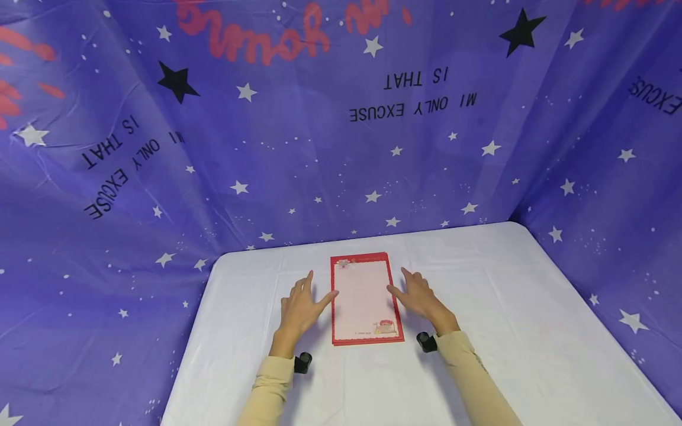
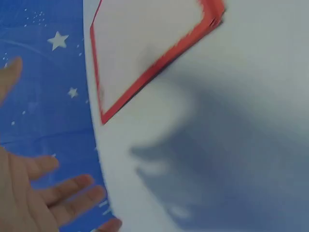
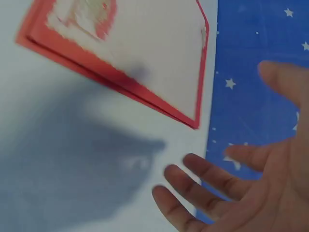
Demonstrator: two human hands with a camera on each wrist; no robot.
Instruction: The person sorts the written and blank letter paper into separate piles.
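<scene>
A stack of red-bordered paper sheets [image 1: 364,302] lies on the white table, with a pale pink middle and small printed pictures at two corners. My left hand [image 1: 301,307] hovers at its left side, fingers spread and thumb toward the left edge. On the opposite side my right hand [image 1: 422,294] hovers with fingers spread, its thumb near the right edge. Both wrist views show the left palm [image 2: 24,198] and the right palm [image 3: 270,193] apart from the sheets, holding nothing. Shadows of the hands fall on the cloth beside the stack.
A white cloth covers the table [image 1: 511,331]. Behind it and at both sides hangs a purple-blue curtain [image 1: 319,148] with stars and lettering. A black wrist camera [image 1: 303,362] sits at the left cuff, another black camera [image 1: 426,341] at the right.
</scene>
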